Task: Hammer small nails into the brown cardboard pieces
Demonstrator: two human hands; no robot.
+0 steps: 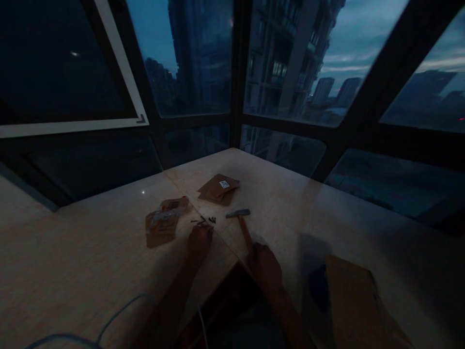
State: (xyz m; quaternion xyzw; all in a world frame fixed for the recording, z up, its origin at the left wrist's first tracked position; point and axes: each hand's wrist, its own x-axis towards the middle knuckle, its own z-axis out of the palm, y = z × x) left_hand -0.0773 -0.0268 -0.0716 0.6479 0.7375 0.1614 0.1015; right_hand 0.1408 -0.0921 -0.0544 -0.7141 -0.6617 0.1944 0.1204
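**A:** In the head view, what do we have in our right hand point(265, 266)?

**B:** It is closed in a fist around the wooden handle of a hammer point(246, 231). The handle runs up and away from the fist. The metal head lies just beyond it, low over the table point(90, 252). It is too dark for us to say whether the head touches the surface.

**A:** And our left hand point(199, 240)?

**B:** Its fingers are bent down with the tips at the tabletop, just left of the hammer's handle. A small scatter of dark nails point(204, 220) lies right in front of those fingertips. We cannot tell in this light whether the hand pinches 1 of them or how far it is open.

**A:** What else lies around our 2 hands?

**B:** A cardboard packet point(164, 224) lies just to the left of the left hand, with something pale on top. Beyond the nails lies a small stack of brown envelopes point(219, 188), and the top 1 bears a white label. A cardboard box point(354, 300) stands to the right of the right hand, near but apart from it. A thin cable point(116, 312) curls across the table beside our left forearm.
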